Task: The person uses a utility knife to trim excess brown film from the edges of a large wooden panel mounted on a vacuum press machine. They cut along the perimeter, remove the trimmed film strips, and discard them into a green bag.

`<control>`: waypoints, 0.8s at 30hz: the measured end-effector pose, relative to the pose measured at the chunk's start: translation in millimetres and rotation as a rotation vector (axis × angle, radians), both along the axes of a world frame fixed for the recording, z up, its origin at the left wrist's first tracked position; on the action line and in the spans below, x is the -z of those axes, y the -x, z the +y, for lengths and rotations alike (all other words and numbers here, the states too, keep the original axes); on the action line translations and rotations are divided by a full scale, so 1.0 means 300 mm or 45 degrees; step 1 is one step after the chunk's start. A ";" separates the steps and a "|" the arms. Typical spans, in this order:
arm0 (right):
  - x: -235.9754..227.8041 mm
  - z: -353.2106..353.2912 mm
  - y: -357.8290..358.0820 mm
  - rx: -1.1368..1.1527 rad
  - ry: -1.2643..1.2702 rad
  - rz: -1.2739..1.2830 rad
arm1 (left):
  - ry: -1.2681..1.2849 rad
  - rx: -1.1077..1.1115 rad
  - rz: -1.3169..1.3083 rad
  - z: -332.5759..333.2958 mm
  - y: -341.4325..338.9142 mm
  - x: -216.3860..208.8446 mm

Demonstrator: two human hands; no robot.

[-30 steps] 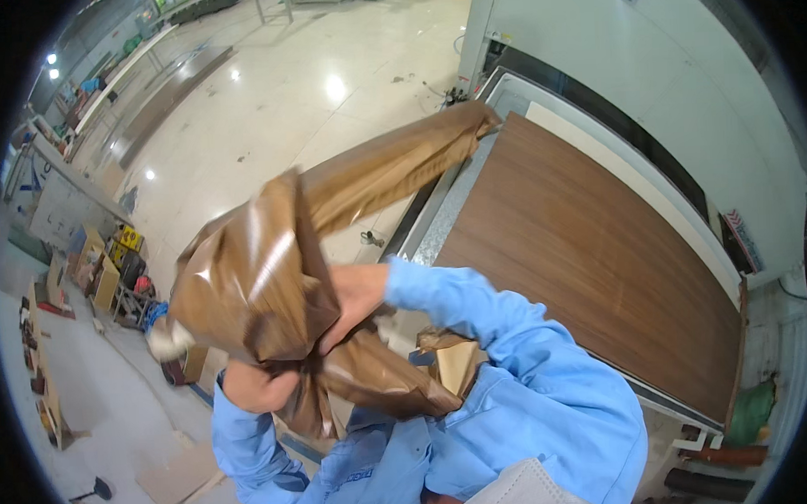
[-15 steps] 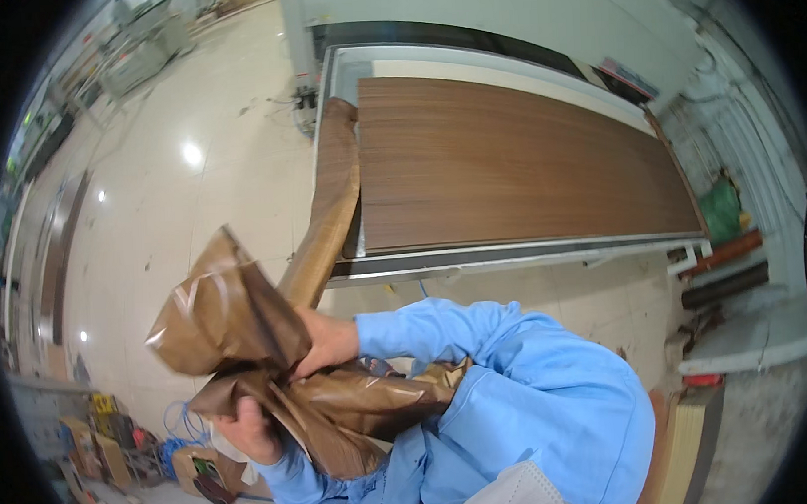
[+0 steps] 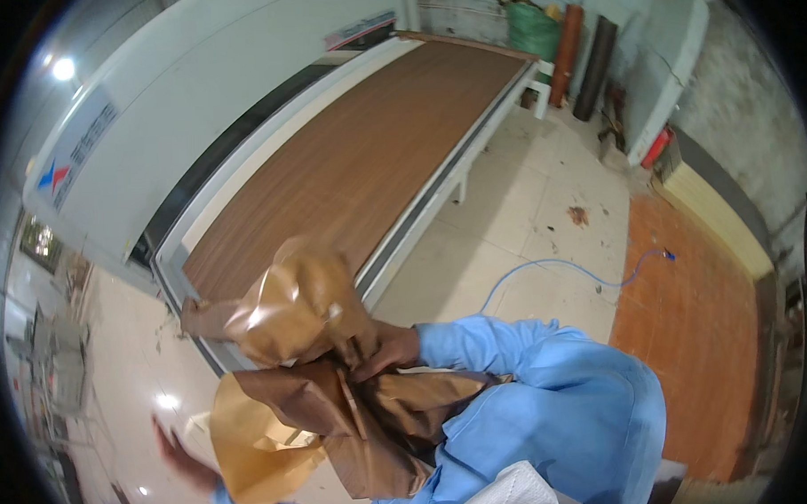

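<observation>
So the brown sheet [image 3: 342, 405] is bunched up at the person's chest, right hand [image 3: 393, 348] pinching its folds, left hand [image 3: 181, 460] off to the side with blurry, straightened fingers gripping nothing. Imo a one-handed hold risks slipping or creasing, and the sheet's far end could snag on the table frame [image 3: 438, 222] around the brown panel [image 3: 364, 151], being right by its corner.

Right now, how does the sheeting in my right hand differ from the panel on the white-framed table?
The sheeting is crumpled; the panel lies flat. The sheeting shines; the panel looks duller. Your right hand grips the sheeting, while neither hand holds the panel. Both are brown.
</observation>
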State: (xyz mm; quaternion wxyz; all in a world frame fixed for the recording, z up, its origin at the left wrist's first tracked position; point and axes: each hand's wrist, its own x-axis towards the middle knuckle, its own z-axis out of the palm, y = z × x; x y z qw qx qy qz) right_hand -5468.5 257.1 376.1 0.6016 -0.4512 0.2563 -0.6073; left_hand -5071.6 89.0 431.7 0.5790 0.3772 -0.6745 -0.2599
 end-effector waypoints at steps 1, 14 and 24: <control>-0.026 0.075 0.085 -0.077 -0.004 -0.041 | 0.062 0.121 -0.028 -0.006 0.170 0.015; -0.069 1.141 1.329 2.565 -0.317 0.601 | -1.256 2.103 -0.087 1.094 2.070 0.283; 0.138 0.895 1.631 1.846 -0.722 1.940 | -1.817 2.266 0.159 1.138 2.723 0.345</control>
